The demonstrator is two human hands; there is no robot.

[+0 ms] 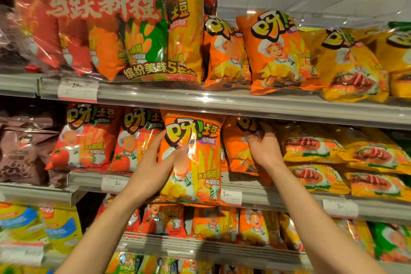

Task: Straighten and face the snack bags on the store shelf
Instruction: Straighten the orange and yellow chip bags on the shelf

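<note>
On the middle shelf [266, 198] I see two red tomato bags [86, 138] standing upright at the left. Just right of them, my left hand [155, 162] grips the left edge of an orange bag [195, 158], thumb across its front, holding it upright and face-on, its bottom hanging over the shelf's front lip. Right of that, my right hand [264, 147] has fingers curled round the top of a second orange bag [238, 151], which leans further back. Yellow bags [333, 151] lie flat in stacks at the right.
</note>
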